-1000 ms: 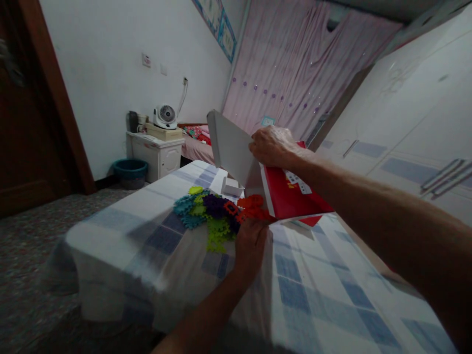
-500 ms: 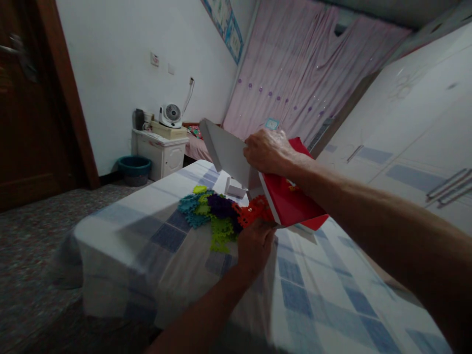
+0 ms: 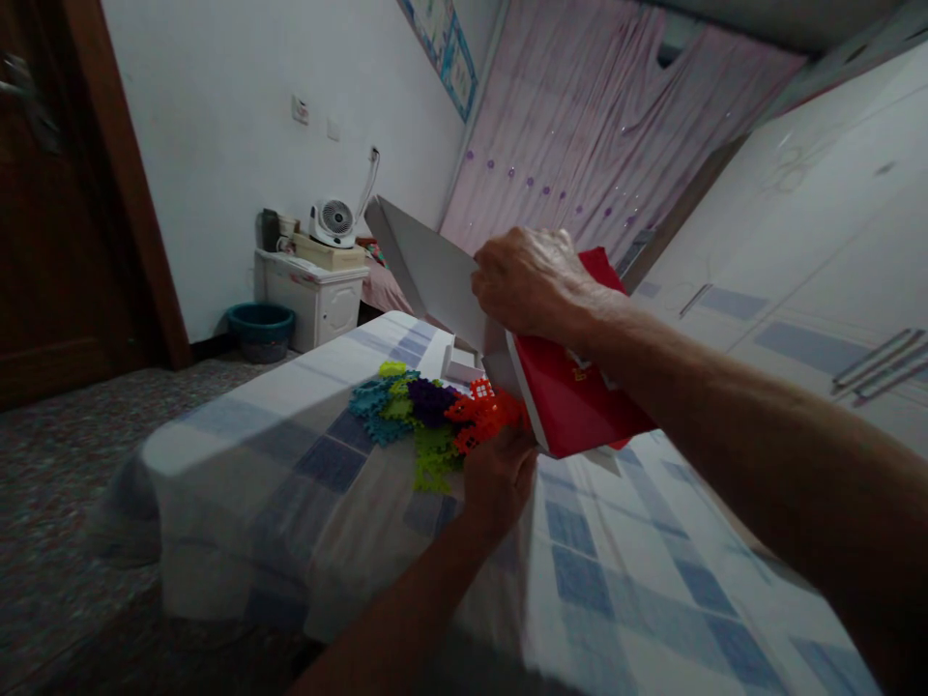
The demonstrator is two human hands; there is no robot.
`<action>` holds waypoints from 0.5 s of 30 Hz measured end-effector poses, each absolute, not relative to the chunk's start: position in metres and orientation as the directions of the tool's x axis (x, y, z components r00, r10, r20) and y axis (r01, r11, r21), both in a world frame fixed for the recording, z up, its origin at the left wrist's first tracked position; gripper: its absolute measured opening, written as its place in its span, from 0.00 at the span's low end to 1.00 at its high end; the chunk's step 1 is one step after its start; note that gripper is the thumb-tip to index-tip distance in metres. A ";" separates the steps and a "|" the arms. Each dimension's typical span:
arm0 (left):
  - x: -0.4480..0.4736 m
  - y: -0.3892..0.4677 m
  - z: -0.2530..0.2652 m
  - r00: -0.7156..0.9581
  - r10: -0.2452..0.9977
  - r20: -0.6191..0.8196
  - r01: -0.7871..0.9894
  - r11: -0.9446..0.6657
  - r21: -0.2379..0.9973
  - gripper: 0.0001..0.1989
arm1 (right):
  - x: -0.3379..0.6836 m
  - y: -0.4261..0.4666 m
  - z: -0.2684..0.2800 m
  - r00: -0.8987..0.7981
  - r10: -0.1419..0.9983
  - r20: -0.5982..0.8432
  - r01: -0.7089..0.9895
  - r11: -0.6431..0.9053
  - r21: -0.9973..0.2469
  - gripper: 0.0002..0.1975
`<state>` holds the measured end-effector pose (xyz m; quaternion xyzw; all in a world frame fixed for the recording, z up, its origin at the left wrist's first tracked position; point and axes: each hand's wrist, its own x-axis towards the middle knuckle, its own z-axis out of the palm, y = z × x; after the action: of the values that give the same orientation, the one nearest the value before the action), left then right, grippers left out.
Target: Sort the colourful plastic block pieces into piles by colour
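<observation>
One red box [image 3: 580, 406], open and tilted above the cloth [image 3: 616, 551], right hand [image 3: 529, 285] closed on its edge at twelve o'clock, left hand [image 3: 500, 476] half curled at six by its low edge, grip impossible to tell, bright pieces [image 3: 431, 402] heaped at eight.

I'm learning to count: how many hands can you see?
2: the right hand, up on the red box, and the left hand, lower, by the orange pieces.

Pieces [image 3: 433, 402] lie on the cloth [image 3: 275, 411]; box [image 3: 569, 406] to their right
</observation>
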<state>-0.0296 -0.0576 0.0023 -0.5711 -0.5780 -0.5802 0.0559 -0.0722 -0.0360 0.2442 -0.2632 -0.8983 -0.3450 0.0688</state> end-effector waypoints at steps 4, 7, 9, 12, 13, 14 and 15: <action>-0.027 -0.056 -0.002 -0.322 0.622 0.714 0.715 -0.334 0.614 0.12 | -0.071 -0.031 0.238 -0.854 0.460 0.242 0.506 0.632 0.587 0.17; -0.027 -0.055 -0.001 -0.309 0.633 0.710 0.719 -0.333 0.610 0.12 | -0.066 -0.032 0.240 -0.846 0.472 0.249 0.519 0.618 0.590 0.17; -0.028 -0.057 0.003 -0.300 0.616 0.728 0.727 -0.347 0.593 0.12 | -0.064 -0.041 0.245 -0.841 0.457 0.290 0.533 0.603 0.594 0.18; -0.029 -0.059 0.007 -0.273 0.608 0.746 0.737 -0.366 0.568 0.11 | -0.061 -0.053 0.247 -0.858 0.413 0.305 0.509 0.608 0.609 0.17; -0.029 -0.060 0.007 -0.262 0.622 0.738 0.742 -0.359 0.566 0.11 | -0.061 -0.054 0.245 -0.865 0.409 0.289 0.496 0.616 0.612 0.17; -0.028 -0.060 0.006 -0.246 0.641 0.727 0.749 -0.350 0.563 0.10 | -0.059 -0.053 0.243 -0.869 0.416 0.268 0.487 0.624 0.611 0.17; -0.027 -0.060 0.005 -0.226 0.660 0.716 0.757 -0.344 0.556 0.10 | -0.057 -0.051 0.240 -0.866 0.433 0.250 0.489 0.629 0.604 0.16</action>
<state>-0.0268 -0.0596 0.0054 -0.6204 -0.5711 -0.5357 0.0450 -0.0572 -0.0510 0.2399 -0.2559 -0.9016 -0.3465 0.0404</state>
